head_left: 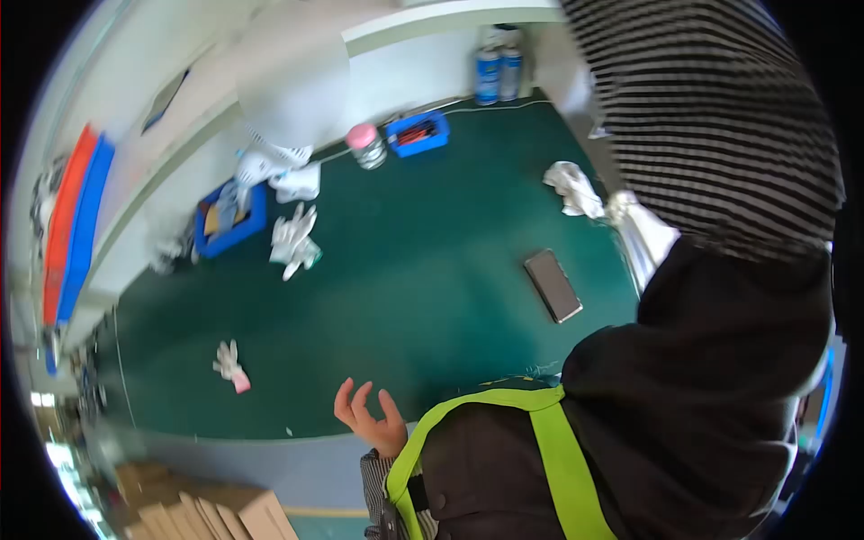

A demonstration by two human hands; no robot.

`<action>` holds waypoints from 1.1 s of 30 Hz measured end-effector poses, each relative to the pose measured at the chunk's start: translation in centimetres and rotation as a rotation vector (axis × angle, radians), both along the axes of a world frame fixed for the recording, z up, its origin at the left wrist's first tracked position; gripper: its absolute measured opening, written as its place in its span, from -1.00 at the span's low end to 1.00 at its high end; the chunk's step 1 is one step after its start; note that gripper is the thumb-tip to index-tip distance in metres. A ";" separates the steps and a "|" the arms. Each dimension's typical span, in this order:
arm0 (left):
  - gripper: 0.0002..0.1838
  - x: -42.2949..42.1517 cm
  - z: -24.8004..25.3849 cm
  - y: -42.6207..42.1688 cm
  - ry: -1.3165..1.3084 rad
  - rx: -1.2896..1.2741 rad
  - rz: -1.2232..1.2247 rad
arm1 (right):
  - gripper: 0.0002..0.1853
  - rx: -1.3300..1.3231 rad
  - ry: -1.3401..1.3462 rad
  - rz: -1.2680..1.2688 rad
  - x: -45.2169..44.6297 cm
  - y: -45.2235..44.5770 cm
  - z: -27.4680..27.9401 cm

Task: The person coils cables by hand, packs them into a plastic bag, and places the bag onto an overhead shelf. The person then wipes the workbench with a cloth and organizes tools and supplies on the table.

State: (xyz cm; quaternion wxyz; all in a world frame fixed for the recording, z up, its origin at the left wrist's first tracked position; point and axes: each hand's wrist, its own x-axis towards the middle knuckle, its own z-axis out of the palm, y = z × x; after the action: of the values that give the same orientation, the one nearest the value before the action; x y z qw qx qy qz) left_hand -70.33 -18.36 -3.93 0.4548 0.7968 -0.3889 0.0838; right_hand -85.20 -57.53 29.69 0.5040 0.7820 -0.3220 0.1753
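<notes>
My left hand (371,420) is over the near edge of the green table, its fingers spread and slightly curled with nothing in them. No object touches it; the nearest thing is a small white glove with a pink cuff (231,366), lying to its left. My right arm, in a striped sleeve (720,126), is raised close to the camera, and its hand is out of view. A dark phone-like rectangle (553,286) lies flat on the right part of the table. White gloves (294,241) lie further back, left of centre.
Along the back of the green table (405,252) stand a blue bin (256,211), a pink-lidded jar (366,147), a blue tray (441,133) of tools and two spray cans (487,75). A crumpled white cloth (573,189) lies at right. Cardboard (263,517) stands below left.
</notes>
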 end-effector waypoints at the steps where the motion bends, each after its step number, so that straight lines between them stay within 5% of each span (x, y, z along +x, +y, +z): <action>1: -0.75 -0.4 0.1 0.2 0.021 0.030 0.028 | -0.60 0.002 -0.035 0.038 0.3 -0.8 -1.4; 12: -0.77 -2.8 0.5 -5.7 0.142 0.133 -0.145 | -0.55 -0.095 -0.260 -0.068 -8.0 -5.6 -10.8; 15: -0.79 -2.6 0.7 -6.3 0.137 0.199 -0.164 | -0.79 0.137 -0.687 0.898 -6.6 -4.9 -17.0; 17: -0.79 -3.4 0.1 -6.0 0.138 0.224 -0.132 | -0.67 0.677 -0.662 0.667 -7.2 -6.0 -29.5; 19: -0.79 -3.6 -0.1 -4.9 0.172 0.279 -0.130 | -0.40 1.005 -0.524 0.055 -10.6 -7.9 -42.4; 21: -0.79 -2.8 -0.1 -4.7 0.167 0.317 -0.153 | -0.28 1.067 -0.409 -0.353 -14.6 -10.2 -49.6; 23: -0.79 -2.6 -0.4 -3.5 0.179 0.362 -0.138 | -0.26 1.115 -0.359 -0.518 -16.1 -11.5 -52.7; 26: -0.81 -2.8 -0.6 -1.6 0.248 0.465 -0.047 | -0.40 1.204 -0.630 -0.644 -15.3 -14.2 -56.1; 27: -0.82 -2.8 -0.6 -1.0 0.251 0.482 -0.030 | -0.50 0.997 -0.688 -0.589 -14.0 -14.5 -57.7; 28: -0.82 -2.7 -0.7 -0.5 0.255 0.497 -0.019 | -0.58 1.332 -1.255 -0.462 -9.7 -11.2 -47.9; 29: -0.82 -2.6 -0.8 0.0 0.234 0.534 -0.047 | -0.64 1.100 -1.064 -0.573 -6.6 -12.1 -51.2; 31: -0.82 -2.5 -1.1 0.6 0.289 0.542 -0.001 | -0.67 0.867 -0.871 -0.154 1.1 -8.9 -54.8; 32: -0.82 -2.6 -1.2 0.5 0.283 0.567 -0.029 | -0.65 0.888 -0.809 -0.069 5.2 -5.3 -53.9; 33: -0.82 -2.8 -1.4 0.3 0.312 0.557 -0.061 | -0.66 1.203 -0.659 -0.152 8.7 -1.0 -52.2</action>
State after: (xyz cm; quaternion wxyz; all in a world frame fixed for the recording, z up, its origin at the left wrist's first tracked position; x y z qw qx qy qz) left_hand -73.09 -18.04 -5.29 0.2756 0.8818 -0.3464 -0.1626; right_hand -76.51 -58.52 -22.49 -0.1310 0.8069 -0.5536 0.1590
